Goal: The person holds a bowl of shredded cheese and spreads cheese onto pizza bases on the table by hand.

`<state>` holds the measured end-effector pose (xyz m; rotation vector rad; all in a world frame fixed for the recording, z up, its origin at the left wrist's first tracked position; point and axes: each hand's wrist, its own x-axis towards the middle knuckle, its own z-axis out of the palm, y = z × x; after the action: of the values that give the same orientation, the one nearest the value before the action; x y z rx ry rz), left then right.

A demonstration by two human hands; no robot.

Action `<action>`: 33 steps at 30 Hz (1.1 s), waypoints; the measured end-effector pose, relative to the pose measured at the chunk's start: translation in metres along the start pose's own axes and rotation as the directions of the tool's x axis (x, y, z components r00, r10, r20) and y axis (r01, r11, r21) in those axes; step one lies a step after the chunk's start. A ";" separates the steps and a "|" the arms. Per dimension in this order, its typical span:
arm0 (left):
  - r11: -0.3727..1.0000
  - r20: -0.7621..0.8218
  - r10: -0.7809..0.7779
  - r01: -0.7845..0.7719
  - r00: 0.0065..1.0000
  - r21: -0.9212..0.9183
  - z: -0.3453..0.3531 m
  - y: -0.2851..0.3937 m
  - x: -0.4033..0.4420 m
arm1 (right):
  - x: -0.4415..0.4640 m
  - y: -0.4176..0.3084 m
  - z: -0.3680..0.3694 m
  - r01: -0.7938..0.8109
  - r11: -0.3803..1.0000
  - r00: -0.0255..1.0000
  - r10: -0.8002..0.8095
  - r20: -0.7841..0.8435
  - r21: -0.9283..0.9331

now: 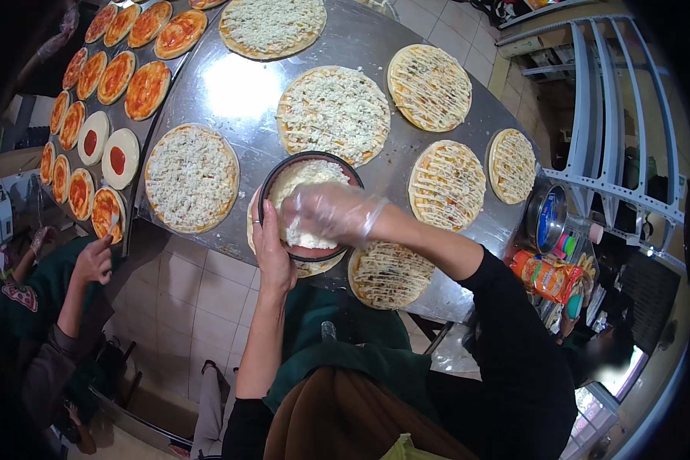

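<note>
My left hand [271, 249] grips the near-left side of a round dark-rimmed bowl [358, 178], thumb over its rim. Crumbled white cheese [314, 170] fills much of the bowl. Inside it is my right hand [331, 211], in a clear plastic glove, its bunched fingers down in the cheese and slightly blurred. Under the bowl lies a pizza [320, 268], mostly hidden. Close by are a cheese-covered pizza [192, 178] to the left, another cheese-topped pizza [333, 113] beyond the bowl, and a pizza with sauce stripes [389, 274] below my right forearm.
More striped pizzas [446, 185] lie on the metal table [234, 115]. At left, a second table carries several small sauce-covered bases [146, 90], where a co-worker's hand [93, 261] spreads sauce. A metal pot [548, 218] and an orange packet [546, 276] stand at right, near a metal rack [621, 188].
</note>
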<state>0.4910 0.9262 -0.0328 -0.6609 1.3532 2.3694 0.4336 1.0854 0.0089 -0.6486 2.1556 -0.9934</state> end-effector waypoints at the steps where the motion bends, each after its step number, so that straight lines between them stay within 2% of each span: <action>1: 0.998 0.011 -0.023 0.024 1.000 -0.051 0.000 0.003 0.000 | -0.001 0.005 -0.007 0.075 0.997 0.996 -0.075 -0.041 0.009; 2: 0.999 0.006 -0.010 0.010 1.000 -0.037 -0.002 0.003 0.002 | -0.001 0.009 -0.017 0.063 0.979 0.997 -0.055 -0.046 0.194; 4: 1.000 -0.002 0.014 -0.015 1.000 -0.011 -0.007 0.002 0.006 | -0.001 0.015 -0.042 0.030 0.843 0.999 -0.008 -0.043 0.537; 6: 0.999 -0.014 0.032 -0.032 0.999 -0.022 -0.006 0.010 0.003 | 0.001 0.023 -0.072 -0.012 0.757 0.994 0.077 -0.071 0.654; 8: 0.996 -0.038 0.023 -0.027 0.999 -0.087 -0.008 0.016 -0.001 | 0.014 0.044 -0.089 -0.051 0.846 0.963 0.183 -0.198 0.531; 10: 0.995 -0.055 0.035 -0.040 0.998 -0.096 -0.014 0.015 -0.004 | 0.036 0.072 -0.091 -0.095 0.991 0.941 0.120 -0.318 0.091; 11: 0.994 -0.064 0.042 -0.048 0.997 -0.097 -0.017 0.017 -0.006 | 0.047 0.080 -0.090 -0.124 0.982 0.929 0.066 -0.364 -0.140; 14: 0.994 -0.085 0.043 -0.051 0.995 -0.101 -0.023 0.021 -0.016 | 0.068 0.091 -0.083 -0.185 0.967 0.899 0.094 -0.429 -0.176; 15: 0.994 -0.093 0.043 -0.052 0.995 -0.097 -0.025 0.022 -0.019 | 0.073 0.093 -0.081 -0.158 0.977 0.874 0.070 -0.481 -0.145; 19: 0.993 -0.134 0.023 -0.038 0.991 -0.112 -0.032 0.025 -0.029 | 0.080 0.078 -0.087 -0.218 0.967 0.842 0.120 -0.525 -0.129; 22: 0.991 -0.142 0.007 -0.026 0.990 -0.135 -0.031 0.030 -0.034 | 0.090 0.083 -0.078 -0.106 0.909 0.889 -0.095 -0.447 -0.404; 25: 0.998 -0.139 0.036 -0.044 0.990 -0.054 -0.031 0.030 -0.035 | 0.080 0.081 -0.065 -0.001 0.916 0.855 -0.207 -0.476 -0.401; 28: 0.997 -0.126 0.037 -0.045 0.991 -0.059 -0.033 0.030 -0.035 | 0.079 0.084 -0.056 0.075 0.910 0.815 -0.291 -0.501 -0.408; 31: 0.997 -0.125 0.041 -0.048 0.991 -0.052 -0.033 0.028 -0.034 | 0.077 0.082 -0.057 0.071 0.963 0.850 -0.195 -0.490 -0.261; 33: 0.998 -0.120 0.047 -0.053 0.992 -0.044 -0.034 0.026 -0.034 | 0.071 0.072 -0.063 -0.047 0.980 0.921 -0.031 -0.387 -0.192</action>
<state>0.5142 0.8823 -0.0103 -0.8024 1.3806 2.4431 0.3287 1.1096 -0.0432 -0.5685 2.6312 -0.9740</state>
